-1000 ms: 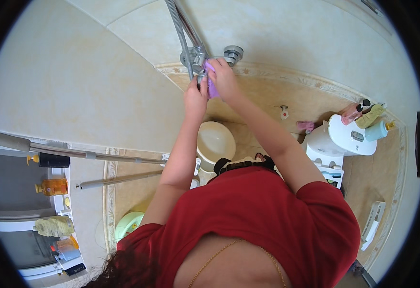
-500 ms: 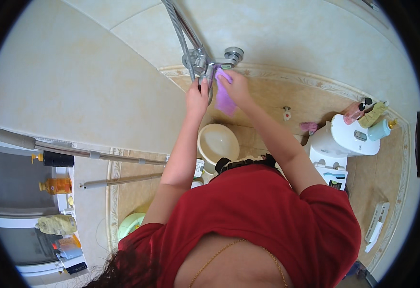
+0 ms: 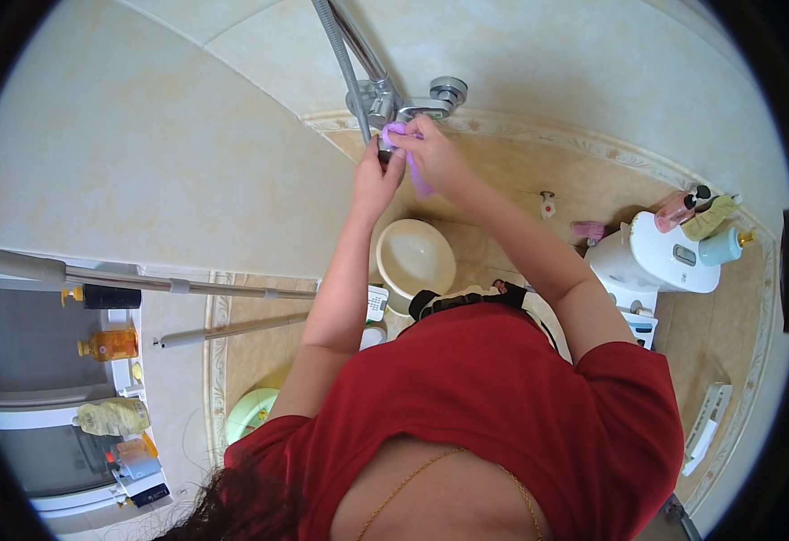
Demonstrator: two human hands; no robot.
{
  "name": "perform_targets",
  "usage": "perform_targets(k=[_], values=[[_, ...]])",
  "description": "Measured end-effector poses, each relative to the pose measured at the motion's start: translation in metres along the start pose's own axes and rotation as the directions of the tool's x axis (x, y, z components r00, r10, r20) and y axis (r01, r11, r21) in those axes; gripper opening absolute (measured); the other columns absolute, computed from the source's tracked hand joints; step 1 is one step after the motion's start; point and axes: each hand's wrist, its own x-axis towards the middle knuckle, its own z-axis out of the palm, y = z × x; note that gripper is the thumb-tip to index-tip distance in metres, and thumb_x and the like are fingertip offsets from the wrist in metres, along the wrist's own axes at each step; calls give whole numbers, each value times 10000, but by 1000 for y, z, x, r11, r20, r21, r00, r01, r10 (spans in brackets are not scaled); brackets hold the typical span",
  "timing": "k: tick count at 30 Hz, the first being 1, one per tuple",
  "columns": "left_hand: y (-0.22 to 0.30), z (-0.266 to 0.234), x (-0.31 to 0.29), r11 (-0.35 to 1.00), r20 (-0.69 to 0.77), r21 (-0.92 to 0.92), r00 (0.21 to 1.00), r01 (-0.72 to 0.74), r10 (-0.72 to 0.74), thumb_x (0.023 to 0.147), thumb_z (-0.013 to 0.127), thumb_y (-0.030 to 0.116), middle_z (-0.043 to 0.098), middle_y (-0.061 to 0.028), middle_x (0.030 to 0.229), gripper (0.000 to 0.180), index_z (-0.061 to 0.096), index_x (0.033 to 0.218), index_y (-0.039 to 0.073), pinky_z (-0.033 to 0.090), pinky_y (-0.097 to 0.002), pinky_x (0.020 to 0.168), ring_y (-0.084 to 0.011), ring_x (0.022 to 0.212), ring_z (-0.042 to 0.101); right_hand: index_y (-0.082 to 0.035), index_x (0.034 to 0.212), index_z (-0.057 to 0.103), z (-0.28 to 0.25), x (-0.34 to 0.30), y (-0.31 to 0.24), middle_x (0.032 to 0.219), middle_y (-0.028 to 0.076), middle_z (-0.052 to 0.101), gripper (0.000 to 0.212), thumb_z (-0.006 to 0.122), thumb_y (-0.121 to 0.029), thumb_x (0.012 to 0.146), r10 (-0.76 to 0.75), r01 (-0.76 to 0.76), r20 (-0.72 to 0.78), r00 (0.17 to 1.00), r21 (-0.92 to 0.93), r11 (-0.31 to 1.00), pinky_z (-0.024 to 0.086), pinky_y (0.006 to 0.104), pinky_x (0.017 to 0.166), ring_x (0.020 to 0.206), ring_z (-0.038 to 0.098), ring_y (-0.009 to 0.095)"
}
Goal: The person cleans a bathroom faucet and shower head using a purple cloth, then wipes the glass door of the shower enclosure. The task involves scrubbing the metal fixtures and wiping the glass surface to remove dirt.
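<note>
A purple cloth [image 3: 419, 178] is pinched in the fingers of my right hand [image 3: 436, 160] and wraps over the chrome part just below the shower mixer tap [image 3: 421, 108]. Its loose end hangs beneath the hand. My left hand [image 3: 377, 183] closes on the lower chrome part of the tap, next to the cloth; fingers and cloth hide most of that part. Beside the left fingertips the grey shower hose [image 3: 344, 68] runs upward along the metal riser pipe [image 3: 359, 41].
A cream bucket [image 3: 415, 261] stands on the floor below my hands. To the right, bottles [image 3: 674, 212] sit on a white lidded bin [image 3: 674, 255]. Metal poles [image 3: 205, 290] cross on the left, near a shelf with several bottles [image 3: 109, 345]. A green basin [image 3: 250, 412] is lower left.
My right hand has moved left and closer to the left hand, bringing the cloth from the tap's lever side around the chrome part. The view has shifted slightly.
</note>
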Motion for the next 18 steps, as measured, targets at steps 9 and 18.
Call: perform_targets(k=[9,18], values=[[-1,0,-1,998,-4,58,999,-34,34,791,716,85,621,-92,767,612,432,1319,-37,496,-319,615,-168,627,579,-16,1011,604,-12,14,-12,871,108,524,239,620,-222,891,173,-174,13,985,8,985,428,297,695,816,529,192],[7,1,-1,1000,-5,-17,1000,-8,8,770,726,76,564,-83,663,569,488,1279,-10,472,-323,573,-167,566,538,-4,943,540,-26,10,-42,787,136,568,510,617,-497,842,96,-88,11,995,-306,948,423,329,664,736,553,219]])
